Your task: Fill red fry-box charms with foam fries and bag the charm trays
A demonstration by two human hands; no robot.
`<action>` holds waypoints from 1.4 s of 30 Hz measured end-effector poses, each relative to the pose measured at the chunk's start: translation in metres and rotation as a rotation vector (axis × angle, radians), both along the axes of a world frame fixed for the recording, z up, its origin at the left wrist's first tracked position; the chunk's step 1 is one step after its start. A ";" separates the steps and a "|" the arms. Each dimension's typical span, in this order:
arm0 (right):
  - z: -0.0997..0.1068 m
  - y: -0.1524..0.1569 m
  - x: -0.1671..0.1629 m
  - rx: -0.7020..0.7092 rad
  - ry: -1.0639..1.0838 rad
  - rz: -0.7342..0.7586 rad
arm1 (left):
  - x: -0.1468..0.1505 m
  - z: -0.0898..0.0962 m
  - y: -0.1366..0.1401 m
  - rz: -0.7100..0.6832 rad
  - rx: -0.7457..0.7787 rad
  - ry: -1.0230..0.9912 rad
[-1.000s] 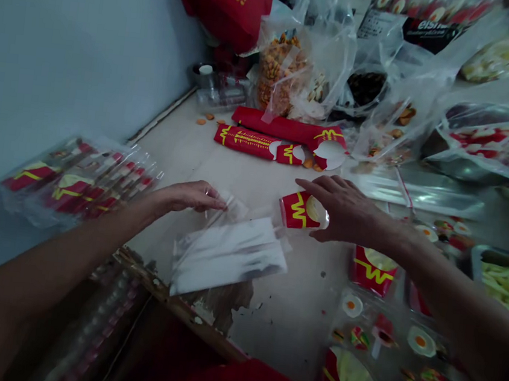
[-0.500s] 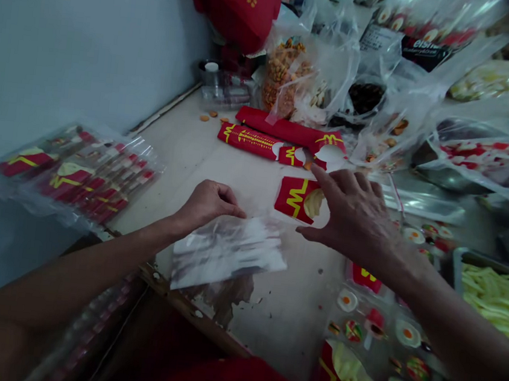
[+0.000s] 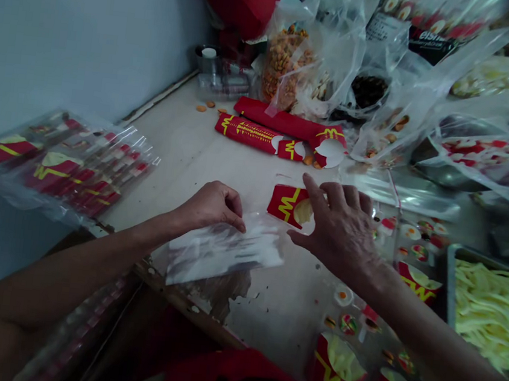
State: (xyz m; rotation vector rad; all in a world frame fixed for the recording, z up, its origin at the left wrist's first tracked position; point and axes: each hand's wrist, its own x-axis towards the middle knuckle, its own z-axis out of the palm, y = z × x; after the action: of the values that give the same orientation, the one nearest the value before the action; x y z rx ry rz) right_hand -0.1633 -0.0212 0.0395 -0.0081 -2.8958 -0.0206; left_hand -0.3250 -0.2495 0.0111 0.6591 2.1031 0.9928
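Observation:
My left hand (image 3: 216, 205) pinches the upper edge of a flat clear plastic bag (image 3: 225, 251) lying on the table in front of me. To its right, my right hand (image 3: 342, 224) reaches out, thumb and forefinger curved around the right end of a miniature red fries box (image 3: 286, 205). This box has a yellow zigzag mark and pale fries at its opening. Its right end lies between my thumb and fingers, partly covered by them. The box's left end is close to the bag's upper right corner.
Packed clear bags (image 3: 61, 164) lie at the left edge. Flattened red cartons (image 3: 251, 134) rest behind my hands. A metal tray (image 3: 449, 284) of pale fries stands right, near miniature food pieces (image 3: 348, 324) and filled fries boxes (image 3: 338, 369). Plastic bags (image 3: 290, 67) crowd the back.
My right hand and the fries box have moved slightly left and toward me, nearer the clear bag. My left hand still pinches the bag's edge. The view has shifted a little.

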 end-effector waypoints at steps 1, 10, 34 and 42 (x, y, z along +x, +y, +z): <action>-0.002 -0.003 0.000 -0.003 -0.004 0.001 | 0.000 -0.002 0.003 -0.007 -0.009 -0.014; -0.019 -0.004 -0.010 -0.042 -0.010 -0.012 | -0.008 -0.021 0.011 0.270 0.288 -0.247; -0.034 -0.012 -0.046 -0.082 -0.300 0.318 | -0.040 -0.018 0.006 0.035 -0.005 -0.317; -0.029 -0.021 -0.055 -0.082 -0.303 0.279 | -0.067 0.010 0.044 -0.152 -0.021 -0.382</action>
State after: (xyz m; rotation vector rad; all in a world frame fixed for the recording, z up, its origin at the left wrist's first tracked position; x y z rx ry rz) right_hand -0.2186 -0.0424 0.0106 0.4186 -3.1676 0.1603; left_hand -0.3918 -0.2053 0.0212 0.5589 1.7021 0.9282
